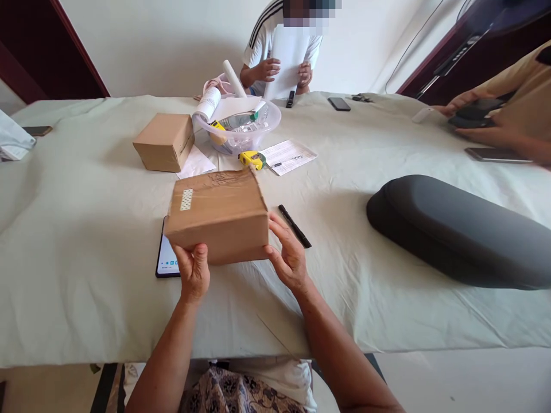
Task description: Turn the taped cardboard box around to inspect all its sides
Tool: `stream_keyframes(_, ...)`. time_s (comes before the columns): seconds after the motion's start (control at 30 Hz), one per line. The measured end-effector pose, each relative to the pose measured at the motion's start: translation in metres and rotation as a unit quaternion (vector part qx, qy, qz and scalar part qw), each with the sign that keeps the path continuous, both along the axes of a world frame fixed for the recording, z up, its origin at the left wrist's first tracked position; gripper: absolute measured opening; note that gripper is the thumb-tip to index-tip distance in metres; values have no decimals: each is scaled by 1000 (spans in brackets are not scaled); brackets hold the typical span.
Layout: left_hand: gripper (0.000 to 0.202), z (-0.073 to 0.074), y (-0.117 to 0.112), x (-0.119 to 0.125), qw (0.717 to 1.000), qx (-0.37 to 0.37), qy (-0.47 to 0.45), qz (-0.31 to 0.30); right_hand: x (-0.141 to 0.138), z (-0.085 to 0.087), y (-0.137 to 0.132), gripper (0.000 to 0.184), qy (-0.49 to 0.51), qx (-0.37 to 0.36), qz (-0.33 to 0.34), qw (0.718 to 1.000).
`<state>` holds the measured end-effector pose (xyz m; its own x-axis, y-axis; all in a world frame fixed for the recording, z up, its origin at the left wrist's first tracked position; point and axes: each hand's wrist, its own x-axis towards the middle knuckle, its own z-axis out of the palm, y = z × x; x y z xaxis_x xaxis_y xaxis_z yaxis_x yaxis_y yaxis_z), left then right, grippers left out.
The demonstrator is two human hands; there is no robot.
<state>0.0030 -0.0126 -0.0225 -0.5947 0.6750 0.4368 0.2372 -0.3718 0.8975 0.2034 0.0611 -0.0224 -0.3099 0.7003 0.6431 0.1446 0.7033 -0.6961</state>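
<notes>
- The left hand (pixel 194 272) grips the near left corner of a cardboard box (pixel 219 201), thumb up on the front face, fingers mostly hidden, probably underneath to bear weight.
- The right hand (pixel 289 258) is half curled, fingertips on the box's right edge and thumb at the lower corner; it seems to steady that side rather than clasp it.
- The box is held before the person over the table, tilted so its top, with a white patterned label (pixel 186 199), shows; whether its far bottom edge touches the cloth cannot be told.
- A phone with a lit screen (pixel 167 258) lies partly hidden by the box's left end, so space is tight there.
- Just beyond the right hand lies a slim black object (pixel 294 226), near enough for the knuckles to brush.
- Farther right rests a dark padded seat (pixel 456 229); the pale tablecloth (pixel 340 264) spreads between it and the box, giving the widest room for turning.
- Close behind the box's far edge sit a yellow tape measure (pixel 252 160) and a printed sheet (pixel 297 155), limiting forward movement.
- Past them stand a second box (pixel 161 140) and a loaded plastic basin (pixel 273 123), perhaps grouped there to keep the near side workable.
- Opposite, a co-worker holds up a white sheet (pixel 287 57).
</notes>
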Motion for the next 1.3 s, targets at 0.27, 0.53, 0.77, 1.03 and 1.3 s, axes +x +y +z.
stream_keyframes(0.27, 87, 2, 8, -7, 998, 29, -29, 41, -6, -9, 3, 71, -31, -148, -54, 987)
stream_keyframes(0.53, 81, 18, 14, -3, 997, 50, -40, 37, -8, -5, 3, 62, 22, -185, -41, 982)
stream_keyframes(0.77, 101, -3, 9, -3, 991, -68, -75, -83, 10, 7, 12, 49, 146, -54, -209, 966)
stream_keyframes(1.03, 61, -8, 11, -14, 984, -105, -134, -47, 16, 10, 17, 41, 152, -52, -226, 961)
stream_keyframes(1.3, 56, -4, 11, -14, 990, -132, -39, 17, 10, 5, 15, 41, 131, -30, -201, 970)
